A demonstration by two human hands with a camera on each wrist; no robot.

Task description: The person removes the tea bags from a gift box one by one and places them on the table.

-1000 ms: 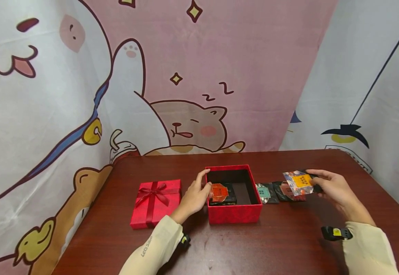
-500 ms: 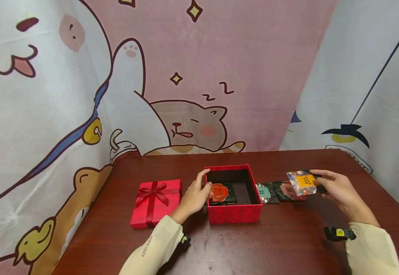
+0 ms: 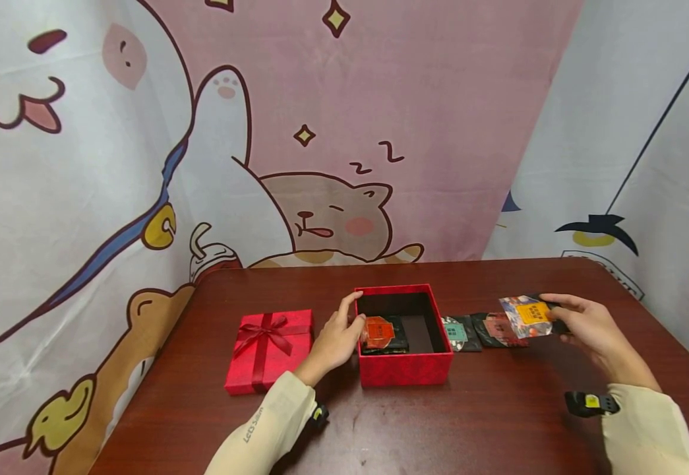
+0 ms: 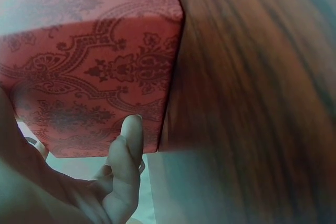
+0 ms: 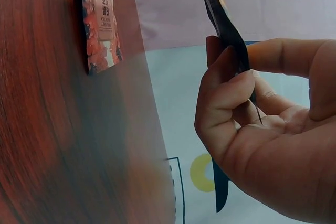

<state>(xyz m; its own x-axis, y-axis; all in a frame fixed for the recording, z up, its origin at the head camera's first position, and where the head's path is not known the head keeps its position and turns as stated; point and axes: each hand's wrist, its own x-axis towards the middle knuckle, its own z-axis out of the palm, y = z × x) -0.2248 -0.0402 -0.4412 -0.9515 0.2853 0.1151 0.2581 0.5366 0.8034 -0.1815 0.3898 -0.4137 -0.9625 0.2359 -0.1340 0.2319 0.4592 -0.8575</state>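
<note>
My right hand point(image 3: 587, 328) pinches a flat tea packet point(image 3: 528, 315) with a yellow label and a colourful floral print, raised over the table's right side. Seen edge-on in the right wrist view, the packet point(image 5: 231, 32) sits between thumb and fingers. My left hand point(image 3: 337, 343) holds the left wall of a red lidless box point(image 3: 406, 369), its thumb and a finger at the rim. Other fingers lie against the box's patterned outer wall point(image 4: 94, 72) in the left wrist view. Inside the box, a black packet with an orange label point(image 3: 382, 334) lies on the left.
To the box's right lie a packet with a green label point(image 3: 458, 334) and one with a pinkish-red label point(image 3: 501, 328). The red lid point(image 3: 269, 376) with a ribbon bow lies left of the box. A cartoon-printed curtain point(image 3: 451, 132) hangs behind the brown table point(image 3: 439, 429).
My right hand has drifted slightly to the right with the yellow-labelled packet in it. The left hand and the box have stayed in place.
</note>
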